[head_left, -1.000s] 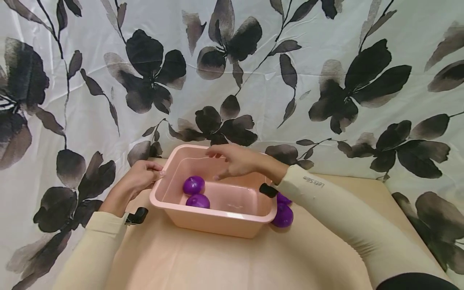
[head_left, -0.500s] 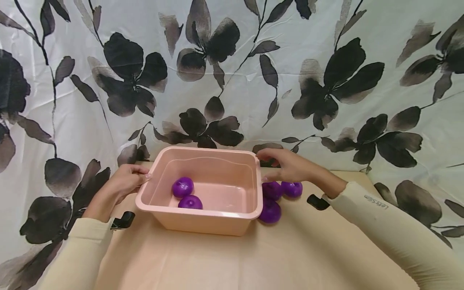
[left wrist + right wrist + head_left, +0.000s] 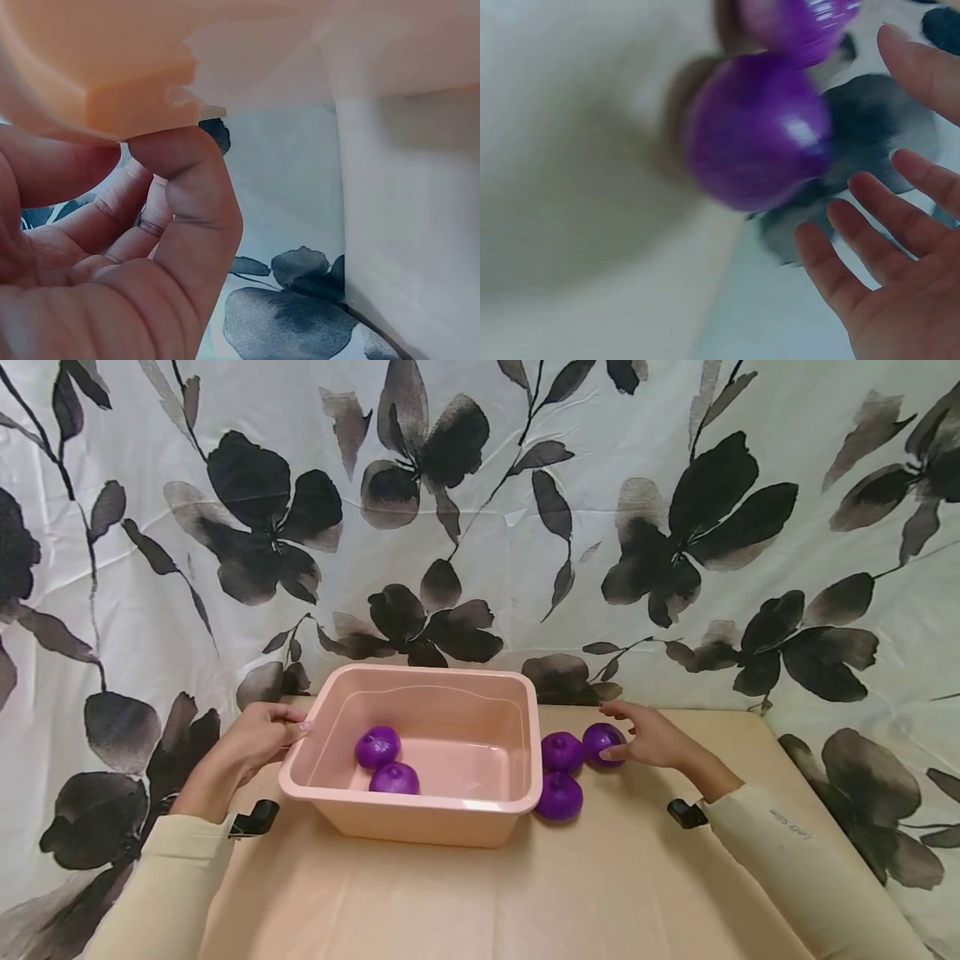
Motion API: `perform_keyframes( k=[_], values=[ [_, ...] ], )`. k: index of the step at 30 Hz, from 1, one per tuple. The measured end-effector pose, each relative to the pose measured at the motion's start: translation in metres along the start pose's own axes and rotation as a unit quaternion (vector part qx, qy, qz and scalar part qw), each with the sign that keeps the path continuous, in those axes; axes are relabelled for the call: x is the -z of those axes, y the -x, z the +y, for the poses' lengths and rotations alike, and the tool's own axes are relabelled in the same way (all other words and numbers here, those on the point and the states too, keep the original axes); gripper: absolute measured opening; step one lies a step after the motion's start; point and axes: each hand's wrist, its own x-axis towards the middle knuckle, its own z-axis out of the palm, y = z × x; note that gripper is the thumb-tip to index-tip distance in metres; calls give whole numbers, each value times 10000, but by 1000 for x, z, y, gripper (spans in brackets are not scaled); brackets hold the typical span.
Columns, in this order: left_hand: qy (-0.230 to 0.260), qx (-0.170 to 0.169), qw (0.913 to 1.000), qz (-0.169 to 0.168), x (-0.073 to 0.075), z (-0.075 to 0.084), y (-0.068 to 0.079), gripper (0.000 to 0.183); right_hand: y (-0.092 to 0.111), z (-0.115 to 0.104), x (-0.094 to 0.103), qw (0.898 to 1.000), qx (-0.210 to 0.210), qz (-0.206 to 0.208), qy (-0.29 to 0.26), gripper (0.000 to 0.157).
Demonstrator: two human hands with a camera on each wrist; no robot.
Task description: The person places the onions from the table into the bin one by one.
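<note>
Over the last second the right hand (image 3: pixel 648 735) has been carried from above the inside of the pink tub (image 3: pixel 423 818), past the tub's rim, to the rightmost ball (image 3: pixel 597 743); the same two balls, the rear inside ball (image 3: pixel 377 747) and the front inside ball (image 3: pixel 394 779), are seen in the tub throughout. By this, the work is judged to have passed from the tub to a ball outside it, with nothing yet picked up. The grip of the right hand is spread, thumb and fingers apart; contact with the rightmost ball cannot be confirmed from the head view, and no finger is seen wrapped round it in the right wrist view. The tub's rim is pinched by the left hand (image 3: pixel 255 739) between thumb and forefinger, as it was a second ago. The rightmost ball is placed near the far edge of the worktop (image 3: pixel 420 893), between the tub and the worktop's right edge, close by the far outside ball (image 3: pixel 562 752) and the near outside ball (image 3: pixel 560 797), which are gathered just beside the tub. No long axis is offered by the round rightmost ball, and which way its ends point cannot be told. The tub's long axis is laid roughly along the worktop's far edge, its mouth turned upward.
</note>
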Motion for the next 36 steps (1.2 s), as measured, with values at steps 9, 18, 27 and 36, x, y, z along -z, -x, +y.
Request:
perform_keyframes(
  k=[9, 18, 27, 36],
  values=[
    [14, -72, 10000, 17, 0, -4, 2, 39, 11, 38, -32, 9979, -328, 191, -530, 91],
    [-56, -108, 9999, 40, 4, -6, 4, 37, 12, 45, -52, 9911, -788, 359, -1016, 92],
    [-12, -61, 10000, -19, 1, -6, 5, 36, 15, 46, -53, 9866, -1021, 554, -1150, 93],
    [-82, -74, 9999, -27, 4, -3, 4, 37, 14, 40, -39, 9865, -804, 644, -1275, 91]
  ],
)
